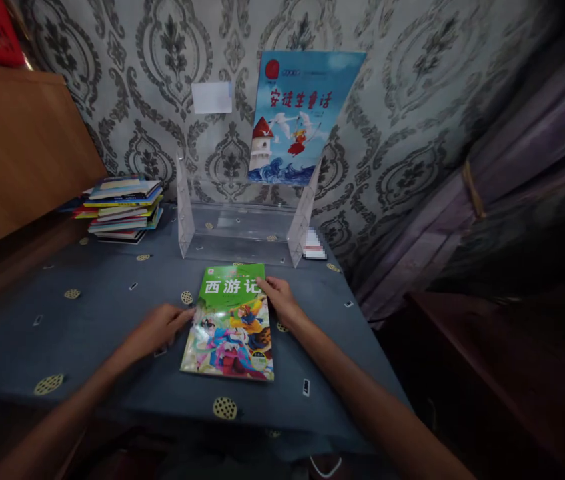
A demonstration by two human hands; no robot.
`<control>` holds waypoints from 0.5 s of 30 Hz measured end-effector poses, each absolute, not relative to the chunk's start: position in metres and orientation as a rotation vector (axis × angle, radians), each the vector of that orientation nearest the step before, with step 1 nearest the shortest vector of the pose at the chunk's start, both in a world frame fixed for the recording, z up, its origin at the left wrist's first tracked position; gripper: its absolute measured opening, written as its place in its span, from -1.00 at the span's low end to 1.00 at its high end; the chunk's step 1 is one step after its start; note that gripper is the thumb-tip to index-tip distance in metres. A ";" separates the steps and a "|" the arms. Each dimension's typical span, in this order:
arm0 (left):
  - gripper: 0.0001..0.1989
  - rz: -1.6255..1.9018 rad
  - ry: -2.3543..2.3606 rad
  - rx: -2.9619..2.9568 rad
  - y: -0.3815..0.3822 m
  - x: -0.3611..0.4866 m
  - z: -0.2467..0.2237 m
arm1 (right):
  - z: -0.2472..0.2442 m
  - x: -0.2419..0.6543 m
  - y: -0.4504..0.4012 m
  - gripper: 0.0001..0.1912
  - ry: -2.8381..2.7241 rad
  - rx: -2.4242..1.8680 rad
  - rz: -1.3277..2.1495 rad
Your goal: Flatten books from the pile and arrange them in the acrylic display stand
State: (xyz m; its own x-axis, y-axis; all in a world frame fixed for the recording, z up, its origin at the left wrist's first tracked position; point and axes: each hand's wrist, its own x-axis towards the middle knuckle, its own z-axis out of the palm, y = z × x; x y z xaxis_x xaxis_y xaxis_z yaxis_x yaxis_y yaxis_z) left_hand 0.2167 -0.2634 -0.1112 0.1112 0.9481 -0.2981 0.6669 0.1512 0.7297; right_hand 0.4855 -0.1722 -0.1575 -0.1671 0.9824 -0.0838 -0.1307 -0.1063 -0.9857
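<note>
There it was: a glossy, rectangular book (229, 333) on the bench's (107, 293) patterned cloth (157, 377)! Left hand (166, 325), fingers half-curled, touched one edge; right hand's (281, 299) fingers overlapped the other, grip unclear.

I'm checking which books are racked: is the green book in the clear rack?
No, the green book lies in front of the clear rack, between the left hand and right hand.

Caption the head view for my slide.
Left hand and right hand at opposite edges of a green-topped book, before a clear stand bearing a blue book.
</note>
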 end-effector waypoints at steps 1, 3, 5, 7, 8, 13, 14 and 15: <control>-0.48 0.431 1.703 1.744 -0.260 0.213 -0.111 | -0.161 0.487 -0.170 -0.44 -1.240 -1.141 1.399; -0.55 0.453 1.796 1.983 -0.251 0.212 -0.110 | -0.166 0.493 -0.166 -0.44 -1.365 -1.227 1.272; -0.65 0.480 1.814 2.126 -0.241 0.219 -0.111 | -0.166 0.501 -0.164 -0.48 -1.441 -1.285 1.202; -0.71 0.533 1.776 2.246 -0.229 0.229 -0.117 | -0.161 0.509 -0.166 -0.59 -1.537 -1.391 1.045; -0.70 0.571 1.742 2.300 -0.222 0.233 -0.121 | -0.157 0.511 -0.168 -0.67 -1.611 -1.468 0.890; -0.62 0.673 1.642 2.431 -0.190 0.245 -0.147 | -0.139 0.485 -0.189 -0.69 -2.083 -1.404 0.295; -0.61 0.668 1.647 2.441 -0.186 0.245 -0.152 | -0.139 0.473 -0.192 -0.66 -2.208 -1.260 0.310; -0.60 0.665 1.654 2.450 -0.184 0.245 -0.155 | -0.141 0.461 -0.195 -0.62 -2.331 -1.107 0.331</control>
